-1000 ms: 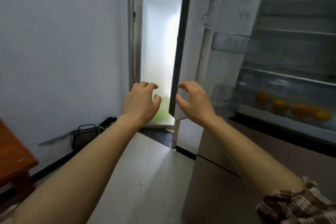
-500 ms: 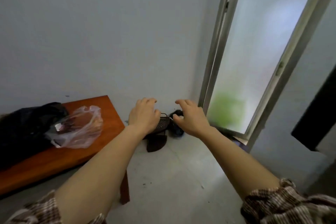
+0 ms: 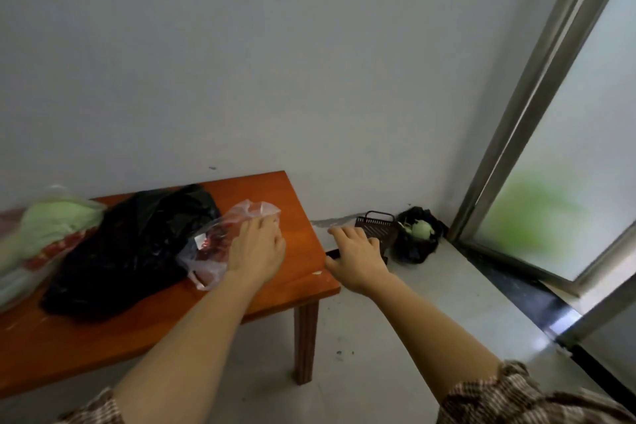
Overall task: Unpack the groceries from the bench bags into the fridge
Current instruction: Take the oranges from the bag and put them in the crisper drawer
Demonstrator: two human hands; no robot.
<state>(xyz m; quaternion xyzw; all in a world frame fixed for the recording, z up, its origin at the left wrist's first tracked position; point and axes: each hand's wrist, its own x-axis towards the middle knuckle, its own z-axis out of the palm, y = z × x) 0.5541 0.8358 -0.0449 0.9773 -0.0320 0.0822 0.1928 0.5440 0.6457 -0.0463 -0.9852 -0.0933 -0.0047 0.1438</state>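
Note:
An orange-brown wooden bench (image 3: 299,217) stands against the wall. On it lie a clear plastic bag with something red inside (image 3: 213,244), a black plastic bag (image 3: 137,244) and, at the far left, a clear bag with green vegetables (image 3: 44,231). My left hand (image 3: 256,249) reaches over the bench with relaxed fingers and touches the clear red-filled bag. My right hand (image 3: 358,260) hovers past the bench's right end, fingers loosely spread, holding nothing. The fridge is out of view.
A dark slotted basket (image 3: 377,231) and a black bag with a green vegetable (image 3: 418,234) sit on the floor in the corner. A frosted glass door in a metal frame (image 3: 516,134) stands at the right. Bare pale floor lies below my arms.
My view has swung left from the open fridge to the bench. Both hands have come nearer to the bench, and my left hand now touches the clear bag.

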